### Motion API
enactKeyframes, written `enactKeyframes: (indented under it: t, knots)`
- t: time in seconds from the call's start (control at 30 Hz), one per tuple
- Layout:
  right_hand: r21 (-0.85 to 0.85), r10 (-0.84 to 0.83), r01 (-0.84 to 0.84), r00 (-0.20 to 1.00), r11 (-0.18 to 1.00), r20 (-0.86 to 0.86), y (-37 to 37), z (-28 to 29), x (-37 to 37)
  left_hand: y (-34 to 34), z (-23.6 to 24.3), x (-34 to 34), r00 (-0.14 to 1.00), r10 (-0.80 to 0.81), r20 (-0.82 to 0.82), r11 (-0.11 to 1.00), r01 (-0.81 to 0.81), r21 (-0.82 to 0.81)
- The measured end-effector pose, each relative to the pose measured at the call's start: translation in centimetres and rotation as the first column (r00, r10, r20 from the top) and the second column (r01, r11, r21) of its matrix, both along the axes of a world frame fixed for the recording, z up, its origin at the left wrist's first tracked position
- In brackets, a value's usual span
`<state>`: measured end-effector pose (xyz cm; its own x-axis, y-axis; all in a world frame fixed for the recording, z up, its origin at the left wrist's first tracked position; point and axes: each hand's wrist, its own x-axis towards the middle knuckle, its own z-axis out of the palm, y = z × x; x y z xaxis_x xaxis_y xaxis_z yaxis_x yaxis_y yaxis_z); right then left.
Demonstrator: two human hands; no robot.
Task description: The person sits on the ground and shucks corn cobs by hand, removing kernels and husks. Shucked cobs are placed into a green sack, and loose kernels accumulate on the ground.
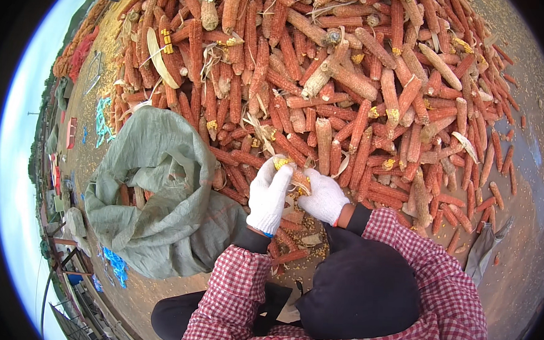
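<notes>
Both of my hands wear white knit gloves and meet at the near edge of a big heap of reddish corn cobs. A corn cob lies between them, mostly stripped, with a patch of yellow kernels at its left end. My left hand is closed round that kernel end. Around the other end my right hand is closed, its fingertips partly hidden. Just left of my left hand stands a grey-green woven sack, its mouth folded open and some cobs showing inside.
Loose kernels and a few cobs lie on the ground below my hands. Blue plastic strips and turquoise netting are at the left. A grey bag lies at the right. More cobs are piled at the far left.
</notes>
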<state>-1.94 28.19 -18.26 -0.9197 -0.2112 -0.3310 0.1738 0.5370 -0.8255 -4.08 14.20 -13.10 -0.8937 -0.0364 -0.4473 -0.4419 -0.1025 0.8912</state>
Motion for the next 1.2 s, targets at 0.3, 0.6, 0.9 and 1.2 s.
enactKeyframes:
  t: [0.3, 0.6, 0.9, 1.2]
  knots:
    - [0.378, 0.168, -0.106, 0.976, 0.920, -0.136, 0.3, 1.7, -0.4, -0.1, -3.0, 0.1, 0.996, 0.037, -0.081, 0.960, -0.058, -0.275]
    - [0.294, 0.116, -0.088, 0.990, 0.952, -0.080, 0.2, 0.7, -0.4, -0.1, -4.0, 0.5, 0.983, 0.055, -0.175, 0.989, -0.078, -0.128]
    - [0.138, 0.099, -0.095, 0.995, 0.986, -0.021, 0.2, 0.3, 0.0, -1.1, -1.9, 0.4, 0.999, 0.037, 0.037, 0.995, -0.040, 0.087]
    - [0.154, 0.073, -0.070, 0.997, 0.986, -0.011, 0.3, 1.6, 0.4, 0.0, -2.3, 0.9, 0.996, 0.085, -0.015, 0.983, -0.082, 0.166]
